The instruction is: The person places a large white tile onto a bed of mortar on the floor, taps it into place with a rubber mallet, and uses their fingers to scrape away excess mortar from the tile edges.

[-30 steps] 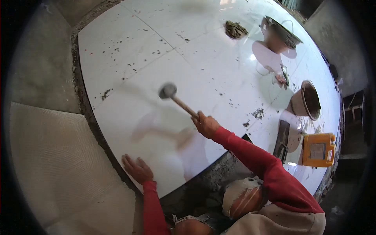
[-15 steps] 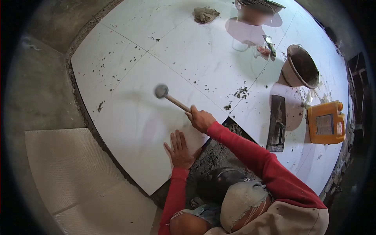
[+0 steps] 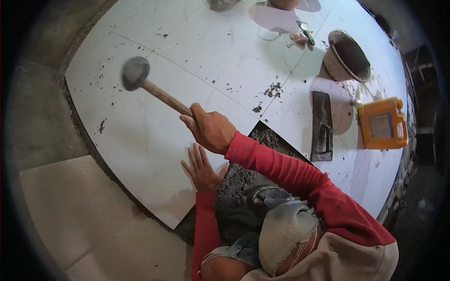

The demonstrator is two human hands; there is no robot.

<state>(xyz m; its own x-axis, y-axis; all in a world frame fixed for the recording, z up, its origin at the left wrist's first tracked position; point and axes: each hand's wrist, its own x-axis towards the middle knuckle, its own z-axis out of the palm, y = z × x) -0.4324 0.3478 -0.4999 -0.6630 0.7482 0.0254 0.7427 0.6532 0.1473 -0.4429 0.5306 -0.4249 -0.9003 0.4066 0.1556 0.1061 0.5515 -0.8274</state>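
The person's right hand (image 3: 211,129) is clamped around the wooden handle of a round-headed grey mallet (image 3: 136,73), whose head is over the white floor. The left hand (image 3: 205,174), near the right, rests open, fingers spread, on a glossy white tile (image 3: 150,154), beside its edge with the rough grey mortar (image 3: 236,182). Tile surface spreads forward; well to the right are a long dark trowel (image 3: 321,117), an orange plastic jerrycan (image 3: 382,129) and a dirty round bucket (image 3: 333,61).

No words or numbers can be read. A pale rectangular label (image 3: 382,126), its print too small to make out, covers one side of an orange plastic jerrycan (image 3: 384,110). A small dark scrawl (image 3: 377,164), also illegible, marks the glossy white floor tiles (image 3: 344,164) nearby.
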